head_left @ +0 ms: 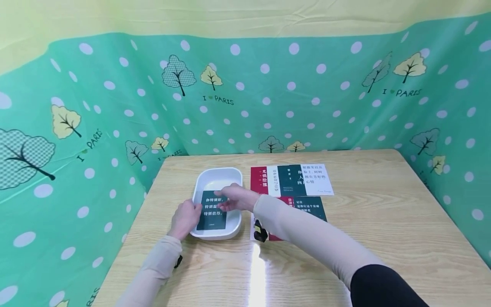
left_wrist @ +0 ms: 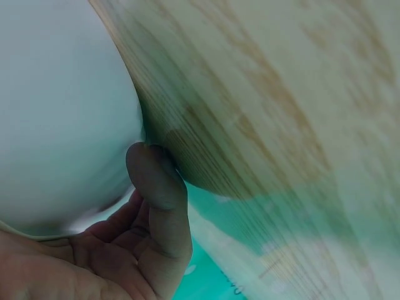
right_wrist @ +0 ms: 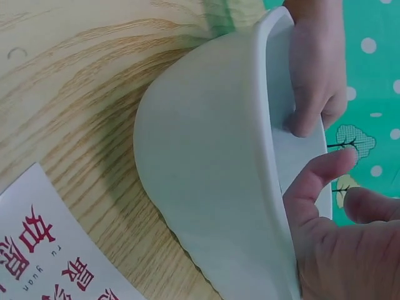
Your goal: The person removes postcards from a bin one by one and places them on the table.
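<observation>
A white plastic basin (head_left: pixel 231 232) stands on the left part of the table. Inside it lies a dark green card (head_left: pixel 212 219) with white Chinese writing, face up. My left hand (head_left: pixel 186 218) grips the basin's left rim, its thumb over the inner side; in the left wrist view, its fingers (left_wrist: pixel 159 178) lie against the white wall. Over the basin's right rim reaches my right hand (head_left: pixel 237 197), above the card. Thumb and forefinger stand apart in the right wrist view, with nothing seen between them. That view does not show the card.
Right of the basin lie overlapping cards in two rows: red, white and green, with a white card (head_left: pixel 318 181) at the upper right end. My right forearm covers part of the lower row. A polka-dot curtain (head_left: pixel 291 102) hangs behind the wooden table (head_left: pixel 368 200).
</observation>
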Demonstrator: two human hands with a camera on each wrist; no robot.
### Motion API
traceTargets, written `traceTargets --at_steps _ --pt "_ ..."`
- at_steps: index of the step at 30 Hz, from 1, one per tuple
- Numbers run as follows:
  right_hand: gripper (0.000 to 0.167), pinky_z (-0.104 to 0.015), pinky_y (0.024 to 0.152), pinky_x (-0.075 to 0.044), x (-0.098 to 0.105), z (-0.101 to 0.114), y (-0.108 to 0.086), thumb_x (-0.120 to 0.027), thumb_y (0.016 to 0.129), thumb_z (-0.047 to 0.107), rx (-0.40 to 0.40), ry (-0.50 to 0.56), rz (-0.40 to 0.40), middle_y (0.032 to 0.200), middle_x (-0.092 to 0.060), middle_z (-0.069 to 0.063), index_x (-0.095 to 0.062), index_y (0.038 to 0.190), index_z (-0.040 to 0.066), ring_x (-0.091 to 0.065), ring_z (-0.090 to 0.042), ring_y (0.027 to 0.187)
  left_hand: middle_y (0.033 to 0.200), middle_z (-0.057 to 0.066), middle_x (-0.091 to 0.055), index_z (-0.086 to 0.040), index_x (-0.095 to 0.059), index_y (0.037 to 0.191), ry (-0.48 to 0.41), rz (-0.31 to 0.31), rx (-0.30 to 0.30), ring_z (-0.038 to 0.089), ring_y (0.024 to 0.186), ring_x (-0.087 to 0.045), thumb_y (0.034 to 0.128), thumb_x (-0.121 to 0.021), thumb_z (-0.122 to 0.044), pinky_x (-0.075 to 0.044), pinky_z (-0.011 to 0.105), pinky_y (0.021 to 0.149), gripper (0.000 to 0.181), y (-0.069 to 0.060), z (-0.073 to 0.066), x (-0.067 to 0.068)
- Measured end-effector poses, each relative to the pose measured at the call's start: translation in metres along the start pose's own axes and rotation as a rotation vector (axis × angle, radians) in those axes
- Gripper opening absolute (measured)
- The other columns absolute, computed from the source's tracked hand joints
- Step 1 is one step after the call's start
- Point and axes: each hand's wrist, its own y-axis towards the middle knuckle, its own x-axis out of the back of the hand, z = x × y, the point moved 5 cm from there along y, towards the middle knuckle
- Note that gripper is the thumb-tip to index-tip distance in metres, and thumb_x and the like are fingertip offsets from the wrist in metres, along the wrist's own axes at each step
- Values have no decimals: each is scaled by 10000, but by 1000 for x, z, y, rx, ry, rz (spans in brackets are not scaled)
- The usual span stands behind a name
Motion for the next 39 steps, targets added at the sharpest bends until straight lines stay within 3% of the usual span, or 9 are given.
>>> traceTargets --at_steps 5,10,14,18,22,25,32,39 --pt "277 -215 620 -540 1 -3 3 -676 1022 114 36 -2 -32 1086 -625 -185 -535 1210 -33 -584 -162 695 766 135 -592 16 -618 954 -5 5 -3 249 661 -601 1057 -482 -192 -529 347 553 269 -2 -1 1" --pt "301 -223 592 -525 0 -3 0 -691 1000 54 163 -134 -103 894 -605 -116 -535 1226 -69 -562 -145 645 911 179 -670 74 -633 1104 -12 15 16 261 739 -653 1067 -480 -188 -606 392 653 305 -2 -2 2" --pt "359 -227 564 -511 -1 -1 -3 -686 979 -14 252 -231 -157 795 -589 -102 -492 1280 -40 -558 -150 614 943 208 -699 95 -635 1102 -2 6 -4 270 753 -680 1056 -493 -175 -631 440 687 309 -2 -4 3" --pt "242 -213 534 -509 -4 -1 -5 -709 959 -35 289 -328 -191 719 -598 -91 -569 1156 -23 -566 -143 585 917 210 -705 100 -636 1090 3 3 -13 274 751 -691 1048 -503 -172 -631 445 667 305 -2 -3 2" --pt "84 -206 532 -523 -7 -1 -8 -725 957 -15 297 -389 -214 722 -650 -89 -645 982 -9 -576 -125 581 951 222 -709 110 -630 1142 -7 10 3 282 777 -699 1057 -499 -179 -636 442 684 328 -2 -1 1" --pt "63 -204 530 -537 -8 1 -10 -728 963 6 304 -415 -226 745 -697 -100 -697 909 -2 -587 -118 576 986 232 -714 112 -627 1184 -17 7 11 288 797 -709 1061 -498 -184 -640 440 701 345 -2 -2 1" --pt "74 -205 490 -486 -7 4 -14 -738 959 42 318 -489 -250 776 -749 -98 -762 897 11 -560 -109 534 961 235 -717 114 -636 1161 -17 -4 3 303 794 -721 1056 -505 -176 -641 457 701 335 -1 -4 3" --pt "71 -213 471 -438 -6 -1 -13 -712 973 27 312 -488 -236 829 -759 -130 -752 920 1 -524 -109 511 947 212 -712 98 -640 1133 -18 4 2 276 777 -700 1050 -500 -174 -638 444 701 316 -2 -2 2"
